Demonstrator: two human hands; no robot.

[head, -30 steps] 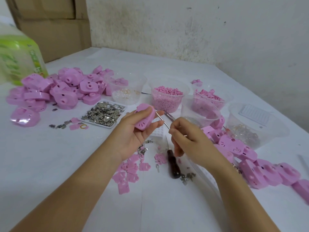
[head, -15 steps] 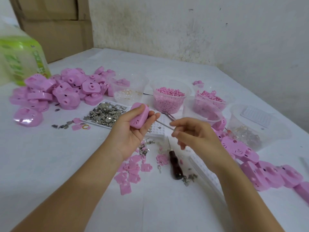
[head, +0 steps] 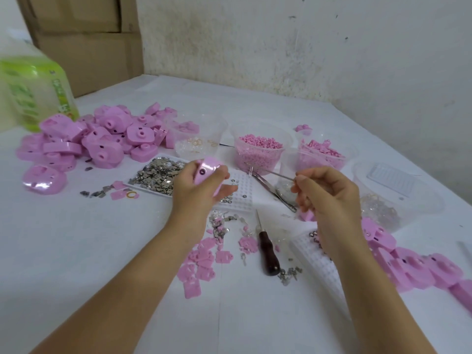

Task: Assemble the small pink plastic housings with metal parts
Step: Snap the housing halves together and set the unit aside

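My left hand grips a small pink housing at the table's middle, turned on edge so a dark hole in its side faces me. My right hand pinches a thin metal tool whose tip points left and carries a small clear piece; the tip hangs apart from the housing, over the tub of pink pellets. A flat tray of small metal parts lies just left of the housing. A white grid tray with metal rings sits under my left hand's fingers.
A pile of pink housings fills the back left, with more pink housings at the right. Clear tubs stand along the back. A dark-handled awl, tweezers and flat pink pieces lie between my arms. A green jug stands far left.
My left hand has turned the housing onto its edge and drawn it leftwards. My right hand has moved right with the tool, so tool tip and housing are now apart.
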